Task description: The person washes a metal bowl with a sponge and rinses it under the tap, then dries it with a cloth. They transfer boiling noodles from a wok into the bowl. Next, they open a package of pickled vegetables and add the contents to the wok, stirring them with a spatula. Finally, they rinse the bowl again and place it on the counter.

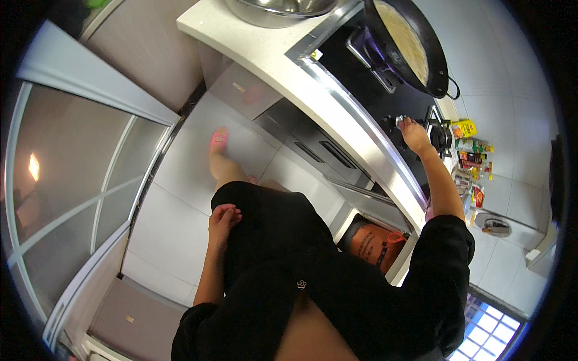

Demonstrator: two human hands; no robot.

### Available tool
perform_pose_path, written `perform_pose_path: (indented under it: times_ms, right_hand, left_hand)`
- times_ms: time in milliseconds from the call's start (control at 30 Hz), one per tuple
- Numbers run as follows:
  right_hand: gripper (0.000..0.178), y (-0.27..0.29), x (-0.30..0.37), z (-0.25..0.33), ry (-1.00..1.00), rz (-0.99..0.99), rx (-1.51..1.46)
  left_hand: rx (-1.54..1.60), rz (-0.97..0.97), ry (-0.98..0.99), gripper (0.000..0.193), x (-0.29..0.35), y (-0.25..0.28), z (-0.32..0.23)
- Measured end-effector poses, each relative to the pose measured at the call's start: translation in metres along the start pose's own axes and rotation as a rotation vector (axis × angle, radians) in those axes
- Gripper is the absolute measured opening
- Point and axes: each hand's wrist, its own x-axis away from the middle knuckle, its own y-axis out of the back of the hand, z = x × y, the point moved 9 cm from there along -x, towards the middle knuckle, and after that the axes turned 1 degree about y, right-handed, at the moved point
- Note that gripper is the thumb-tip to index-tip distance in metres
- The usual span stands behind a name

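Note:
My right hand point(415, 137) reaches over the cooktop point(361, 96), its fingers closed round a silver stove knob point(400, 122). Above it, a dark wok point(442, 75) with a small loop handle sits on the left burner, where a bluish-purple glow shows underneath. A pale yellow, flat layer of food point(403, 39) covers the inside of the wok. My left hand point(223, 220) hangs low beside my black clothing, fingers loosely curled, with nothing visible in them.
Past the second burner point(441, 135), several bottles and packets point(472, 147) line the wall. A steel basin point(280, 12) stands on the white counter point(208, 21). An orange-brown bag point(370, 243) sits in an opening below the counter. A glass-panelled door point(72, 168) is at left.

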Motion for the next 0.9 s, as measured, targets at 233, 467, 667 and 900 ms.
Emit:
perform_pose_path:
  times_ms: [233, 467, 667, 900]
  right_hand:
    - [0.026, -0.014, 0.004, -0.013, 0.018, -0.010, -0.014]
    - [0.029, -0.007, 0.002, -0.014, -0.057, -0.039, -0.118]
    - [0.029, -0.009, 0.005, -0.016, -0.122, -0.060, -0.137]
    - [0.031, -0.012, 0.006, -0.020, -0.163, -0.058, -0.199]
  left_hand:
    - [0.025, -0.001, -0.019, 0.012, 0.005, -0.001, 0.007]
    - [0.024, 0.037, -0.036, 0.012, 0.003, -0.003, 0.013]
    - [0.026, 0.019, -0.026, 0.012, 0.004, -0.002, 0.013]
    - [0.082, 0.027, -0.048, 0.011, 0.002, 0.000, 0.019]
